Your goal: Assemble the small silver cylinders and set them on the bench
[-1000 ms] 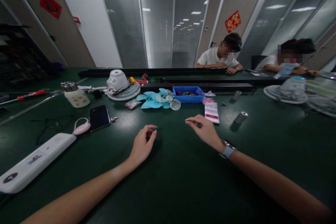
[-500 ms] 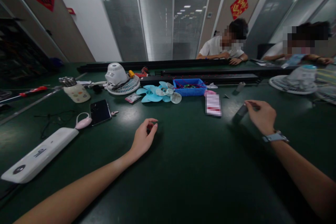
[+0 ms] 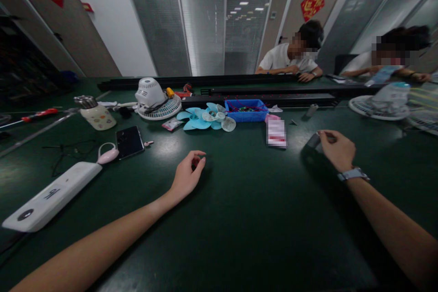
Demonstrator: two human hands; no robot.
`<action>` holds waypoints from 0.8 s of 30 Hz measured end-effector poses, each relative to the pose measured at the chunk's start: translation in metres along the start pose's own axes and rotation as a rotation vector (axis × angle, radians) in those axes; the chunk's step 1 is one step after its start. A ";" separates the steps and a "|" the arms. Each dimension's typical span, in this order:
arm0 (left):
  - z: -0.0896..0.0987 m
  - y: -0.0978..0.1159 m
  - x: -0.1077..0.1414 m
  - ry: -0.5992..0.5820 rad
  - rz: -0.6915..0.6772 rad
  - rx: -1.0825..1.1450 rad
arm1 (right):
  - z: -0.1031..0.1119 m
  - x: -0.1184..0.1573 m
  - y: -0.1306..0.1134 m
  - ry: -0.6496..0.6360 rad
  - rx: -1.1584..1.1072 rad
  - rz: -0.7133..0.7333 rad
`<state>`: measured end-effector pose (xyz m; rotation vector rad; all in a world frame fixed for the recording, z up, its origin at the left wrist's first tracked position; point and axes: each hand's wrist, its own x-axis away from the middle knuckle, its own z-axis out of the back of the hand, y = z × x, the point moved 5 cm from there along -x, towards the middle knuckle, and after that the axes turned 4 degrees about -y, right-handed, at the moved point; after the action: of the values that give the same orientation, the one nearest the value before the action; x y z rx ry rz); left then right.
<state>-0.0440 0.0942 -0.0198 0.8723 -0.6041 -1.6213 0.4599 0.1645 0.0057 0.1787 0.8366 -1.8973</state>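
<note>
My right hand [image 3: 337,149] is closed, pinching a small grey cylinder [image 3: 312,140] between thumb and fingertips, low over the green table. The cylinder looks tilted, its far end pointing left. A similar grey cylinder [image 3: 312,110] stands farther back on the table. My left hand [image 3: 188,171] rests on the table with its fingers loosely curved and apart from the thumb, holding nothing. Beyond it lie pale blue fan blades [image 3: 196,118]. Between the hands and farther back is a pink-and-white packet [image 3: 276,131], close to a blue bin [image 3: 248,116] containing wires and small parts.
At the left are a white power strip-like case [image 3: 54,196], a phone [image 3: 129,142] and a patterned bottle [image 3: 99,116]. A white fan body [image 3: 150,96] sits behind. Another fan part [image 3: 383,105] is at right. Two people [image 3: 284,59] sit across the table.
My right hand has shifted slightly left with the grey cylinder, which now leans lower. My left hand stays almost in place. The view has tilted slightly.
</note>
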 end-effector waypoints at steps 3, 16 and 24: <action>0.000 0.002 0.000 -0.004 -0.002 -0.004 | -0.004 0.003 0.000 -0.025 -0.084 0.016; -0.001 -0.002 -0.001 -0.007 0.011 0.003 | -0.011 0.016 -0.022 -0.183 -0.249 0.024; 0.000 0.004 0.001 -0.030 0.029 0.074 | -0.016 0.146 -0.201 -0.813 -0.689 0.581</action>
<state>-0.0419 0.0923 -0.0167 0.8904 -0.6989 -1.5968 0.2164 0.1159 0.0201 -0.6654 0.7032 -0.9143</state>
